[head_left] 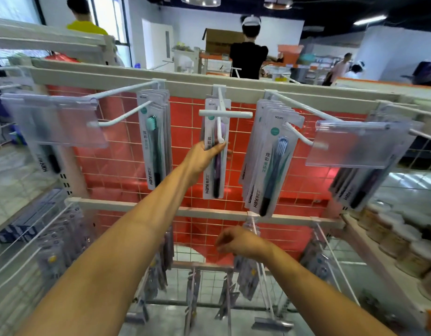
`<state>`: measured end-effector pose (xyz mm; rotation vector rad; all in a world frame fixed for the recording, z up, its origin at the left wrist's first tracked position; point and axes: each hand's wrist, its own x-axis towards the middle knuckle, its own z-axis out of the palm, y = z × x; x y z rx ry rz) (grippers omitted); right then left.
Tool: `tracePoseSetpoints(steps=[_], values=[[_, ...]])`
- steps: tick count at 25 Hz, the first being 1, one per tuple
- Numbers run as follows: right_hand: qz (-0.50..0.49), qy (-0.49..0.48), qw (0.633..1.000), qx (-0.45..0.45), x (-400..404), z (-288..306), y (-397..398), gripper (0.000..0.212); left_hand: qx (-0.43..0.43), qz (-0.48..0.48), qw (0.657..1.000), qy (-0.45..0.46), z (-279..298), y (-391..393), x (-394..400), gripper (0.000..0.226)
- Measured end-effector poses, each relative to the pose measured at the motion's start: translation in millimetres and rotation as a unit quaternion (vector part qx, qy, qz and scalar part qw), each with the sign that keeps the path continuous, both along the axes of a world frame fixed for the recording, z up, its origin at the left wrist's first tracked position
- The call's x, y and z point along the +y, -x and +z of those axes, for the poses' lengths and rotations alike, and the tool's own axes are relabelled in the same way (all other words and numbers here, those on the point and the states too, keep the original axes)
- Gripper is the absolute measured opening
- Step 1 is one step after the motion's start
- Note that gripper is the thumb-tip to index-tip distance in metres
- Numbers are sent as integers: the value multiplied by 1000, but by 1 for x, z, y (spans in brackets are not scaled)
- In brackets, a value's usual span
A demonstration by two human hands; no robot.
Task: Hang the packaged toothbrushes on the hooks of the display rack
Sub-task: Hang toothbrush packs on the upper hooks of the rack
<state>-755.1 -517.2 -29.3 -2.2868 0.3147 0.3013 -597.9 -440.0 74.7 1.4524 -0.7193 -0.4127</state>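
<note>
My left hand grips a packaged purple toothbrush at its upper half, holding it against the middle hook of the display rack. The pack's top sits up by the hook's base. My right hand hangs lower, fingers curled, in front of blurred packs on the lower row; whether it holds one is unclear. A bunch of green toothbrush packs hangs on the left hook. Several blue toothbrush packs hang on the right hook.
Clear price-tag holders stick out toward me at left and right. Behind the hooks is a wire grid with a red backing. Jars line a shelf at right. A person in black and others stand beyond the rack.
</note>
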Motion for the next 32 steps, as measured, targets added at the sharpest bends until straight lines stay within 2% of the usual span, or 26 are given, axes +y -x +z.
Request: tracePoseSetpoints(steps=[5, 7, 10, 12, 15, 17, 19, 20, 24, 27, 29, 32], values=[[17, 32, 999, 13, 0, -6, 9, 25, -29, 46, 998, -39, 2, -6, 0, 22], [28, 40, 999, 13, -1, -7, 12, 24, -58, 81, 992, -78, -5, 3, 9, 38], [44, 72, 996, 23, -3, -4, 12, 21, -93, 115, 971, -190, -33, 25, 36, 58], [53, 118, 991, 34, 0, 0, 9, 20, -152, 88, 935, -308, -55, 36, 65, 60], [57, 176, 983, 19, 12, 7, 0, 11, -213, 36, 880, -423, -71, 51, 113, 43], [63, 192, 979, -3, 27, 12, -7, 5, -253, 46, 834, -487, -76, 60, 143, 33], [79, 233, 968, -48, 47, 19, -14, 10, -274, 65, 785, -552, -77, 64, 173, 30], [83, 253, 961, -77, 58, 23, -18, 12, -270, 76, 771, -572, -74, 66, 189, 30], [113, 294, 930, -187, 113, 55, -25, 28, -294, 176, 770, -539, -42, 74, 242, 29], [115, 300, 907, -274, 151, 79, -24, 27, -341, 241, 761, -497, -13, 82, 268, 28], [108, 294, 901, -301, 174, 89, -20, 28, -353, 268, 759, -477, -2, 89, 288, 27], [112, 314, 895, -296, 206, 91, -18, 28, -360, 261, 753, -485, -4, 92, 325, 27]])
